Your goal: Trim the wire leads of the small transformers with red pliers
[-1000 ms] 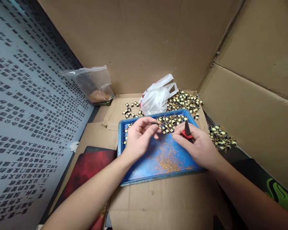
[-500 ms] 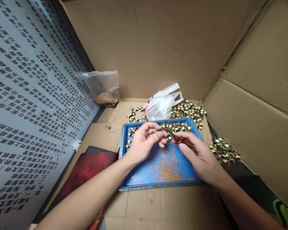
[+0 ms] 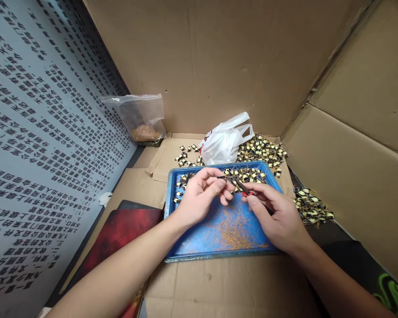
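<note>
My left hand [image 3: 199, 196] is closed in a pinch on a small dark coil component [image 3: 221, 177] with thin wire leads; the fingers partly hide it. In my right hand [image 3: 277, 214] is a pair of wire cutters [image 3: 243, 187] with red on the handles, its dark jaws pointing left at the component's leads. Whether the jaws touch a lead is too small to tell. Both hands are above a blue tray [image 3: 189, 243]. Several yellow-and-black coil components [image 3: 252, 175] lie along the tray's far side, and copper-coloured wire clippings [image 3: 235, 234] are heaped nearer its front.
Behind the tray sit a white plastic bag [image 3: 220, 148] and a pile of coil components [image 3: 263, 150]. Another pile [image 3: 313, 207] lies at the right. A clear zip bag [image 3: 146, 130] of copper-coloured bits stands back left. Cardboard walls [image 3: 219, 66] enclose the back and right.
The cutters have swung slightly in my right hand, which has shifted a little to the right and down. My left hand keeps its pinch in nearly the same place.
</note>
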Demonstrator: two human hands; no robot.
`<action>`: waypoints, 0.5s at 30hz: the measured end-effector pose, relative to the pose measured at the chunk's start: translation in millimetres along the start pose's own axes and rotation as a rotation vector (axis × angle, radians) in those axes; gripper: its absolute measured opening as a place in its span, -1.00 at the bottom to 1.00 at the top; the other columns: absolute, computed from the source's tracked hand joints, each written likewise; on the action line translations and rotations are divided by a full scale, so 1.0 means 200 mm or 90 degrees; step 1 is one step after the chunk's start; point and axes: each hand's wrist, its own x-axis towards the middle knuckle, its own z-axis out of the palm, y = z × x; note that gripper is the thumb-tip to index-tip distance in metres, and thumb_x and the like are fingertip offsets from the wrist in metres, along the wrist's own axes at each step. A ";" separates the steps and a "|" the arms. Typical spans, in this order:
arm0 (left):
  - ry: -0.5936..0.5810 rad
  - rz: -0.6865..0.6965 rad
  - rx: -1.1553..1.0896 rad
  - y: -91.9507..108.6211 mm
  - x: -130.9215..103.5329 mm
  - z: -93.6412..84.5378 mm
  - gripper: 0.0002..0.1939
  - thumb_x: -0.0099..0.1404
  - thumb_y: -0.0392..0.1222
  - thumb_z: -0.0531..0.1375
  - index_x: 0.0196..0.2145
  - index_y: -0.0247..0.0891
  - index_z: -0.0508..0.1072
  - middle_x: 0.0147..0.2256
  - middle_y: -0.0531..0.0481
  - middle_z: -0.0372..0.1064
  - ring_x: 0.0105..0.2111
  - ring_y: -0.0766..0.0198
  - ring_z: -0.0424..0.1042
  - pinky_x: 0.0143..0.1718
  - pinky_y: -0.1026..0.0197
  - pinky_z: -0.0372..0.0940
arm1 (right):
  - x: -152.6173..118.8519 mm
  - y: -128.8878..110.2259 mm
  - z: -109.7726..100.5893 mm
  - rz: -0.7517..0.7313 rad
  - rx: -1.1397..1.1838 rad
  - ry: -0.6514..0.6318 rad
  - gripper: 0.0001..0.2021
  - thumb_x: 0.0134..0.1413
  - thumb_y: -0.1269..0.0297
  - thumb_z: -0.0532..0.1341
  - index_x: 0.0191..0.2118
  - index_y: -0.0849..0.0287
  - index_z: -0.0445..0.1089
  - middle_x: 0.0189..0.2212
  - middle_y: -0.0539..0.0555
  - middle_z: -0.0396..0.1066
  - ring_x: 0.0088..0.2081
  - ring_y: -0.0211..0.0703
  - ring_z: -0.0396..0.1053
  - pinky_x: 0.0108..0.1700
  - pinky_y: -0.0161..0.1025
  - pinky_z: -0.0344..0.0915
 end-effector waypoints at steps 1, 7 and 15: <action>0.000 -0.003 0.001 0.00 0.00 0.00 -0.65 0.40 -0.04 0.37 -0.09 -0.30 0.34 -0.31 -0.08 0.61 -0.44 0.31 0.57 -0.42 0.29 0.47 | 0.00 0.00 0.00 0.004 0.001 0.001 -0.74 0.45 0.17 0.21 0.15 0.05 0.47 -0.03 0.13 0.61 -0.10 -0.08 0.63 -0.04 -0.15 0.55; 0.006 -0.015 0.003 0.02 0.00 0.01 -0.62 0.39 0.00 0.37 -0.06 -0.28 0.35 -0.33 -0.08 0.62 -0.43 0.26 0.60 -0.49 0.30 0.44 | 0.00 -0.02 -0.01 0.013 -0.015 0.004 -0.72 0.45 0.15 0.21 0.13 0.11 0.48 -0.13 0.14 0.61 -0.20 -0.09 0.62 -0.14 -0.15 0.55; -0.003 -0.022 0.007 0.02 -0.01 0.01 -0.68 0.38 -0.05 0.39 -0.08 -0.30 0.44 -0.33 -0.09 0.61 -0.44 0.28 0.59 -0.50 0.33 0.43 | 0.01 -0.02 -0.02 0.014 -0.021 0.011 -0.74 0.45 0.16 0.19 0.10 0.13 0.48 -0.23 0.12 0.60 -0.27 -0.11 0.59 -0.16 -0.16 0.53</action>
